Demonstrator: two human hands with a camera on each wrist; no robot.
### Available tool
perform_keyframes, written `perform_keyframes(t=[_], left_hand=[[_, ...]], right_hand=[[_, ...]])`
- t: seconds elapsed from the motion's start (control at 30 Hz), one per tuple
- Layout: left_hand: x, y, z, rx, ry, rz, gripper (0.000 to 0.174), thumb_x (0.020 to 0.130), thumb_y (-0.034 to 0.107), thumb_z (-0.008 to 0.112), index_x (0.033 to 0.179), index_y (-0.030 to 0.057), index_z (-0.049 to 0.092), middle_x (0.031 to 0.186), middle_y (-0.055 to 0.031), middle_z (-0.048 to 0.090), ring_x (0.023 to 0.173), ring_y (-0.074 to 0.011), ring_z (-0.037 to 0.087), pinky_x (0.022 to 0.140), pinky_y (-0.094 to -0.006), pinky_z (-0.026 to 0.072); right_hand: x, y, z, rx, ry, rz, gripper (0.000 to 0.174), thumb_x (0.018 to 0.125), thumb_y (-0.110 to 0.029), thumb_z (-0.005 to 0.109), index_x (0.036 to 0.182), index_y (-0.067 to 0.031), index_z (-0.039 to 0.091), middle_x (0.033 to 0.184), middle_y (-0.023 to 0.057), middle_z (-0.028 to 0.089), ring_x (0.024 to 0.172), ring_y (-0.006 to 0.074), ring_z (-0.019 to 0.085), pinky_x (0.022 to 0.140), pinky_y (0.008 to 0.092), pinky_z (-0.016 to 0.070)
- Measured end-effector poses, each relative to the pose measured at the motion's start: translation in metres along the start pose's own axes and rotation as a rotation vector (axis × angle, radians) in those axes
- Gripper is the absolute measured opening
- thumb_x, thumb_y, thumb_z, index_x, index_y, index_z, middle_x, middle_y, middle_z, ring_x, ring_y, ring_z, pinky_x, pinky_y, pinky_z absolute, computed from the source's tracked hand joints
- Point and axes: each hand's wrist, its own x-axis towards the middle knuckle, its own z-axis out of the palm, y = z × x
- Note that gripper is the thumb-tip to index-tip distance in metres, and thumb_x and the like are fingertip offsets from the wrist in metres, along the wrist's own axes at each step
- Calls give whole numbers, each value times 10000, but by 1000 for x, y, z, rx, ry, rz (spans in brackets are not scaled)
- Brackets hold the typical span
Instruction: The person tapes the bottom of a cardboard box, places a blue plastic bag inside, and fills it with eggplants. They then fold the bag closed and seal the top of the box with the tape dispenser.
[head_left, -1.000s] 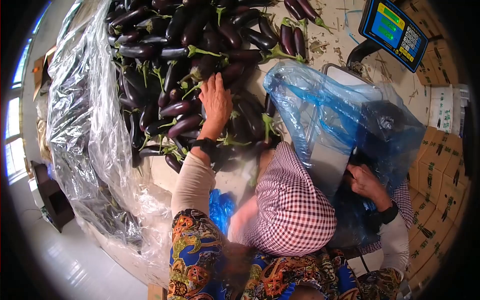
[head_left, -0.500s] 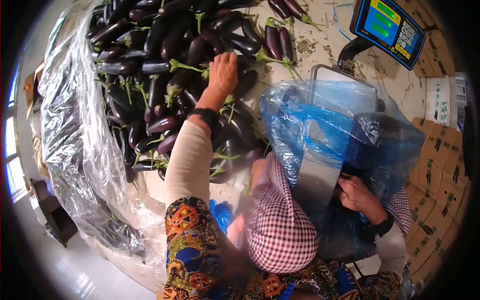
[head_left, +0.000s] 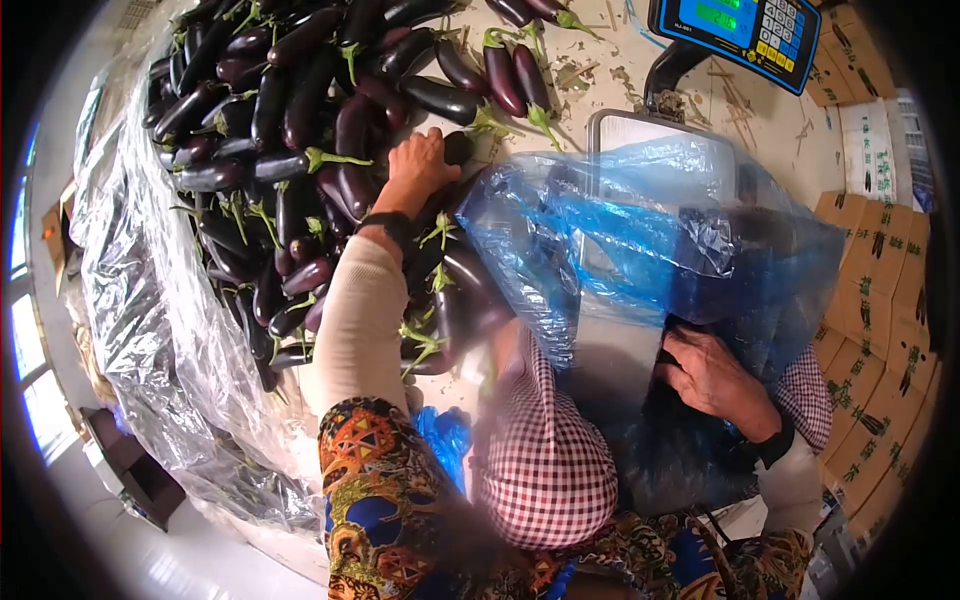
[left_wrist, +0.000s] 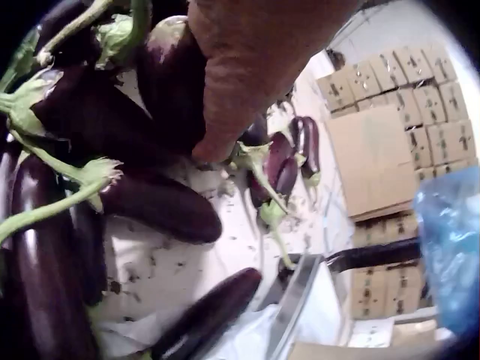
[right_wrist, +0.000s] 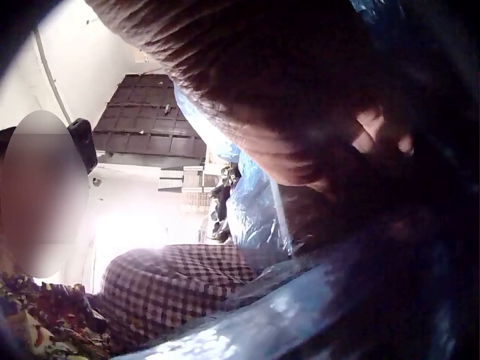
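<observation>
My left hand (head_left: 418, 170) reaches into a big heap of dark purple eggplants (head_left: 300, 110) with green stems. Its fingers curl over an eggplant (head_left: 458, 148) whose dark end pokes out beside them. In the left wrist view, the same hand (left_wrist: 259, 60) covers part of the eggplants, and its fingertips are hidden. A blue plastic bag (head_left: 630, 265) lies spread over the scale's metal platform (head_left: 610, 125). At the bag's mouth my right hand (head_left: 715, 370) grips the plastic with curled fingers. In the right wrist view that hand (right_wrist: 285, 97) is in deep shadow, with the blue film around it.
A scale display (head_left: 740, 30) stands on a post behind the platform. Clear plastic sheeting (head_left: 150, 290) drapes the heap's left side. Cardboard boxes (head_left: 875, 300) are stacked at the right. A crumpled blue bag (head_left: 440, 440) lies by a checkered head covering (head_left: 545, 460).
The left hand has gone from straight fingers on the heap to curled fingers at its right side, nearer the blue bag. The right hand stays at the bag's mouth. The head view has shifted.
</observation>
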Motion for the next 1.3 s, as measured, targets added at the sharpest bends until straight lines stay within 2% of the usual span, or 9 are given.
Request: perform_keyframes(t=[0.17,0.27,0.33,0.5,0.63,0.73,0.97,1.03,1.3], left_hand=[[-50,-32,-22,-607,-169,102,551,821,436,665,1174,19,595,992,-144,688,884,-271,674,765,-426,533],[-103,-44,-36,-1781,-396,-84,458,964,374,551,1127,-50,608,959,-147,683,765,-235,681,663,-312,560],[-139,-33,-51,-2179,-352,-199,518,987,399,506,1235,-55,523,1028,-211,666,808,-283,691,728,-363,592],[-184,-37,-54,-2402,-387,112,629,990,481,451,1366,-22,406,1175,-295,595,940,-363,672,799,-434,590],[-207,-27,-71,-2532,-309,130,684,979,522,441,1412,-2,360,1184,-260,573,950,-334,610,803,-422,541],[-224,-11,-89,-2505,-222,94,728,973,530,450,1447,-6,314,1176,-230,554,898,-280,546,775,-380,487],[-229,12,-88,-2833,-435,250,607,998,374,484,1421,-36,339,1349,-282,457,1170,-381,523,1005,-490,463],[-228,22,-87,-2877,-447,232,605,1000,372,479,1426,-33,335,1363,-284,447,1187,-385,514,1007,-493,461],[-230,45,-85,-2857,-424,251,605,994,379,484,1398,-53,355,1344,-301,470,1186,-390,550,974,-474,509]], right_hand=[[-5,-2,1,-2,100,-85,275,824,-62,635,1075,21,559,917,215,585,889,411,574,772,460,474],[-5,-5,1,-3,155,-159,191,820,-75,647,950,23,547,820,195,553,819,398,571,711,467,462],[-6,-5,-2,-50,41,-104,354,848,-86,621,1187,-3,563,996,223,601,939,425,568,800,444,480],[-7,-10,-13,98,158,-81,293,905,-195,624,1095,20,567,972,215,641,872,433,600,751,447,485],[-6,-5,-41,254,297,190,314,917,-212,629,1152,-4,644,846,35,627,787,68,544,710,232,456],[-7,3,-62,485,506,-59,284,952,-213,589,1135,-7,658,872,21,659,800,80,554,720,230,452],[3,-9,-150,272,712,56,374,930,-321,616,1170,-36,649,939,21,665,847,94,574,773,237,451],[24,-18,-164,141,916,-255,406,909,-374,632,1139,-41,660,903,9,662,823,95,572,766,253,452],[45,61,-214,211,229,281,411,933,-383,604,1112,-15,643,1037,49,629,930,101,577,795,212,453]])
